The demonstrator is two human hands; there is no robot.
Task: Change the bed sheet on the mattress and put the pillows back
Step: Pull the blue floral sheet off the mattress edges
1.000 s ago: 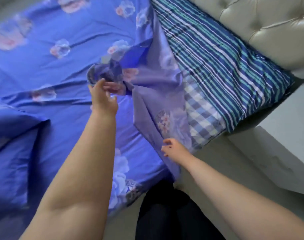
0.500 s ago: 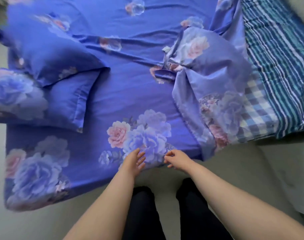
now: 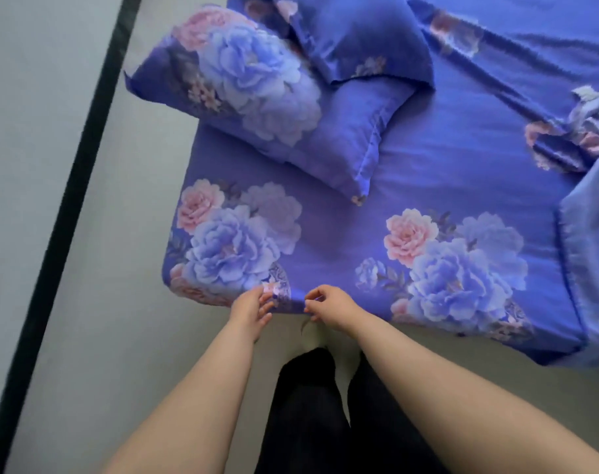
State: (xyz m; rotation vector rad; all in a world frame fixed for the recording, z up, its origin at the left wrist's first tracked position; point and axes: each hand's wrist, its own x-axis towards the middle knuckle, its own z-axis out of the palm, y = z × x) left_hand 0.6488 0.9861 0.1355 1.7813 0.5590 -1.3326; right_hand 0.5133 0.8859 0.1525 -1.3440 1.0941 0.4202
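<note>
hands (image 3: 253, 307) shifted left, pinching sheet (image 3: 445, 186) edge

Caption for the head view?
Both hands, left hand and right hand, pinch the blue floral bed sheet edge near two matching pillows.

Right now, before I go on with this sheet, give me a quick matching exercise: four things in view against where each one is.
Things:
1. left hand
2. right hand
3. floral pillow
4. folded-back sheet corner

Places:
A. far right of the bed
B. top left of the bed, near its left edge
C. at the sheet's near edge, by the bed's left corner
D. at the sheet's near edge, just right of the other hand

Pairs: 1-C, 2-D, 3-B, 4-A
</note>
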